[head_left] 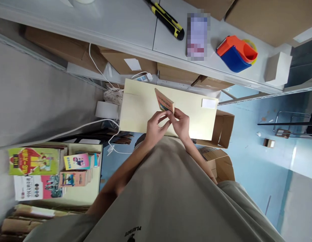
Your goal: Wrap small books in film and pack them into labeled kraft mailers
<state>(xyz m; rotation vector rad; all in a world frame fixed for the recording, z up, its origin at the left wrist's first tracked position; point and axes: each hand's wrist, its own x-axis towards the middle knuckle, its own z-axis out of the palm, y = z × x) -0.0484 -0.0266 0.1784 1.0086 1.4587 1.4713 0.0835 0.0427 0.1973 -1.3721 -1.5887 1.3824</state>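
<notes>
A thin orange book is held tilted up above the pale yellow table, its cover partly in view. My right hand grips the book's lower corner and spine end between thumb and fingers. Close beside it, my left hand pinches the book's lower edge, with its fingertips meeting those of my right hand. A small white slip lies on the table's right end.
On the shelf above are a yellow-black utility knife, a blurred-out flat object, an orange-blue tape dispenser and a white box. Stacked books lie on a side table. Open cartons stand right; a white cable runs left.
</notes>
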